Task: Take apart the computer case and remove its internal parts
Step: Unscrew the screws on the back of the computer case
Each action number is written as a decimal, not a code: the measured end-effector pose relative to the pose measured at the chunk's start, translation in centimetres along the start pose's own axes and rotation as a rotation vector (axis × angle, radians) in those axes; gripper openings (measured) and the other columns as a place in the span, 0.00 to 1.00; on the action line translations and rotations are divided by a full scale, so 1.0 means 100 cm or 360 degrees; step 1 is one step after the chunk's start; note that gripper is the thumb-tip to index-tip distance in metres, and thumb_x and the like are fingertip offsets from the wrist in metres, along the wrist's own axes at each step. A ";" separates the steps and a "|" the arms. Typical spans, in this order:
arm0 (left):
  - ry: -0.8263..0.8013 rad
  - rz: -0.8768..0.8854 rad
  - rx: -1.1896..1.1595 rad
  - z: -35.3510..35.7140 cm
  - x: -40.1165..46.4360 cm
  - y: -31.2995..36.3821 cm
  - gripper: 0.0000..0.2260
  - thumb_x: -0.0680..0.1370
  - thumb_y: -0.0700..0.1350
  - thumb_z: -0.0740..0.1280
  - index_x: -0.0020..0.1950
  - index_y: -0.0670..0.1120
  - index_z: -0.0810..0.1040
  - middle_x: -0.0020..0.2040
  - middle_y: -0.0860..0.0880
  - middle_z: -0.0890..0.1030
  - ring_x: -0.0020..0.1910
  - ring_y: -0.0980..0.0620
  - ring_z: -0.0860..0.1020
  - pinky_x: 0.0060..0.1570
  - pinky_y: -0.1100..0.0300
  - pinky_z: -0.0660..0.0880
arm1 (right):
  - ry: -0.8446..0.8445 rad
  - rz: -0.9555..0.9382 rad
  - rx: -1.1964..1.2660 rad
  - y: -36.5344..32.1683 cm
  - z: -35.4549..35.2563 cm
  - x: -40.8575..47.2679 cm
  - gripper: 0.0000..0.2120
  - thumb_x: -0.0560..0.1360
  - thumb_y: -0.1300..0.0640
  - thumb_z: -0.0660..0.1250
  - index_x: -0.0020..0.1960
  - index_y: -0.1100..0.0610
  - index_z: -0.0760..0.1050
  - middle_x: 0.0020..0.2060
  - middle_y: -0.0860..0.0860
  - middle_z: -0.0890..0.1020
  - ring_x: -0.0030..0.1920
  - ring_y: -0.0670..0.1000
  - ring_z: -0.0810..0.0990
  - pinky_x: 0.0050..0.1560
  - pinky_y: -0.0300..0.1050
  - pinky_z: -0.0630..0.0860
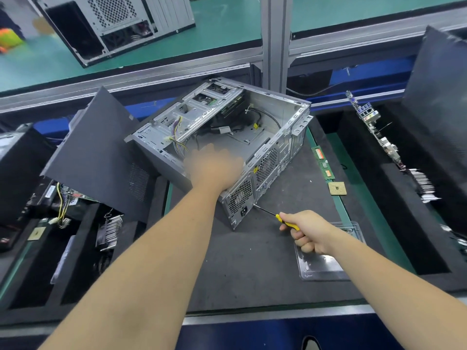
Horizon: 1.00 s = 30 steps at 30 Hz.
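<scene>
Screwdriver gripped by right hand, tip touching computer case rear corner.
Left hand, blurred, is laid on the open case's near edge; its grip cannot be told.

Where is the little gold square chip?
In the head view, the gold chip lies on the dark mat, right of the computer case, just below the green memory stick.
</scene>
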<state>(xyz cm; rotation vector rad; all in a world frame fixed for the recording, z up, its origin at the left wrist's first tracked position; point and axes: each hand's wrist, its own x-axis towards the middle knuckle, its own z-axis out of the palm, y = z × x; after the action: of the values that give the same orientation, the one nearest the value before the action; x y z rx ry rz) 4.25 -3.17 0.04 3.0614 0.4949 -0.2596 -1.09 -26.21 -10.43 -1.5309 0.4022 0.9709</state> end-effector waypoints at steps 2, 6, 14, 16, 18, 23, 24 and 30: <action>0.0025 0.0009 0.0007 0.001 -0.001 0.001 0.24 0.77 0.61 0.49 0.63 0.53 0.76 0.73 0.47 0.66 0.68 0.36 0.63 0.67 0.37 0.58 | 0.0048 -0.0076 -0.0084 0.001 0.001 0.001 0.18 0.78 0.43 0.67 0.45 0.59 0.75 0.24 0.49 0.62 0.24 0.48 0.53 0.26 0.34 0.51; 0.0068 0.0014 -0.0005 0.002 -0.001 0.001 0.23 0.77 0.60 0.49 0.61 0.53 0.76 0.68 0.48 0.68 0.64 0.37 0.65 0.64 0.39 0.60 | 0.0166 -0.0208 -0.0223 0.005 0.002 0.003 0.18 0.78 0.43 0.67 0.42 0.58 0.76 0.22 0.49 0.64 0.22 0.48 0.56 0.26 0.34 0.54; 0.0113 0.0035 -0.0054 0.002 -0.003 0.001 0.21 0.78 0.60 0.50 0.58 0.53 0.78 0.64 0.49 0.69 0.59 0.39 0.65 0.61 0.41 0.60 | 0.0549 -0.0564 -0.0809 0.019 0.015 0.006 0.25 0.79 0.42 0.64 0.34 0.63 0.69 0.21 0.47 0.63 0.22 0.50 0.59 0.23 0.37 0.58; 0.0123 0.0037 -0.0055 0.002 -0.003 0.001 0.21 0.78 0.60 0.50 0.57 0.53 0.78 0.63 0.48 0.69 0.59 0.38 0.66 0.61 0.41 0.60 | 0.0626 -0.0668 -0.1035 0.017 0.018 0.004 0.26 0.79 0.44 0.64 0.31 0.58 0.62 0.22 0.47 0.62 0.25 0.50 0.60 0.27 0.43 0.59; 0.0131 0.0034 -0.0063 0.002 -0.003 0.001 0.21 0.78 0.59 0.50 0.57 0.53 0.78 0.63 0.48 0.70 0.58 0.38 0.66 0.61 0.41 0.60 | 0.0670 -0.0710 -0.1145 0.014 0.019 0.002 0.25 0.80 0.45 0.63 0.29 0.56 0.60 0.22 0.48 0.64 0.27 0.51 0.64 0.27 0.44 0.61; 0.0140 0.0042 -0.0086 0.002 -0.004 0.001 0.20 0.78 0.59 0.50 0.58 0.53 0.78 0.63 0.49 0.70 0.58 0.39 0.66 0.62 0.41 0.60 | 0.0835 -0.0823 -0.1692 0.013 0.027 -0.009 0.19 0.81 0.43 0.58 0.39 0.55 0.68 0.36 0.55 0.79 0.40 0.61 0.79 0.34 0.47 0.67; 0.0136 0.0037 -0.0093 0.002 -0.004 0.001 0.20 0.78 0.59 0.50 0.58 0.54 0.78 0.63 0.49 0.70 0.58 0.39 0.66 0.62 0.41 0.60 | 0.0929 -0.0912 -0.1948 0.016 0.028 -0.010 0.18 0.82 0.42 0.56 0.42 0.54 0.69 0.39 0.55 0.80 0.41 0.62 0.81 0.34 0.48 0.67; 0.0141 0.0042 -0.0129 0.001 -0.002 -0.002 0.19 0.77 0.60 0.52 0.54 0.55 0.79 0.62 0.49 0.70 0.59 0.39 0.66 0.60 0.42 0.59 | 0.1010 -0.1105 -0.2414 0.015 0.020 -0.009 0.16 0.83 0.43 0.54 0.48 0.55 0.70 0.39 0.54 0.82 0.40 0.61 0.82 0.33 0.47 0.67</action>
<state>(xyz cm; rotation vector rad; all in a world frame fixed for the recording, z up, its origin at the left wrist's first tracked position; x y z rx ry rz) 4.02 -3.04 -0.03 3.0078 0.4566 -0.1006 -3.46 -24.91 -10.59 -3.0413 -0.6285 0.0415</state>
